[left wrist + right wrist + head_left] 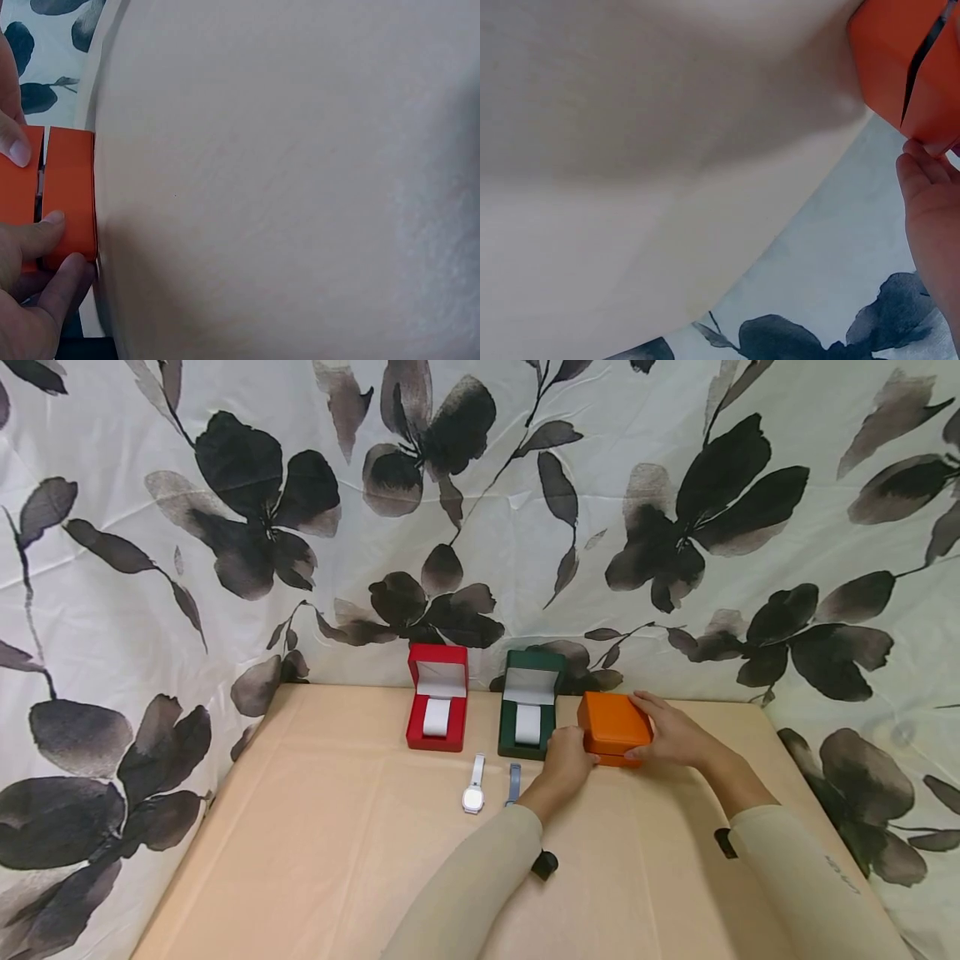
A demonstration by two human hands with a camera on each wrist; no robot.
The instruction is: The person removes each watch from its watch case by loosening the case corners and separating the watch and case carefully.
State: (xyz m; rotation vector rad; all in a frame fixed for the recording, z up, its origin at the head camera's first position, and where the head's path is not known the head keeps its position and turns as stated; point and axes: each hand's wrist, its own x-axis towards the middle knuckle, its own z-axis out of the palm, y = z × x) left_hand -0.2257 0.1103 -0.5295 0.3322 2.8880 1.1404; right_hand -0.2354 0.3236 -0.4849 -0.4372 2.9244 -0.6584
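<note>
An orange box [617, 727] stands at the back right of the table, between both hands. A narrow dark gap parts its lid from its base in both wrist views. The left hand [564, 768] pinches the base at its left front, thumb [46, 232] on the front face. The right hand [678, 739] grips the lid from the right, its thumb at the front and fingers at the back. The box's inside is hidden. Nearest the left hand are an open green watch box [507, 742] and a watch with a blue-grey strap [514, 777], partly covered by that arm.
To the left stands an open red watch box [413, 737]; it and the green one each hold a white cushion. A white-strapped watch [473, 797] lies in front of them. Behind the beige table [300, 827] hangs a floral cloth [525, 568].
</note>
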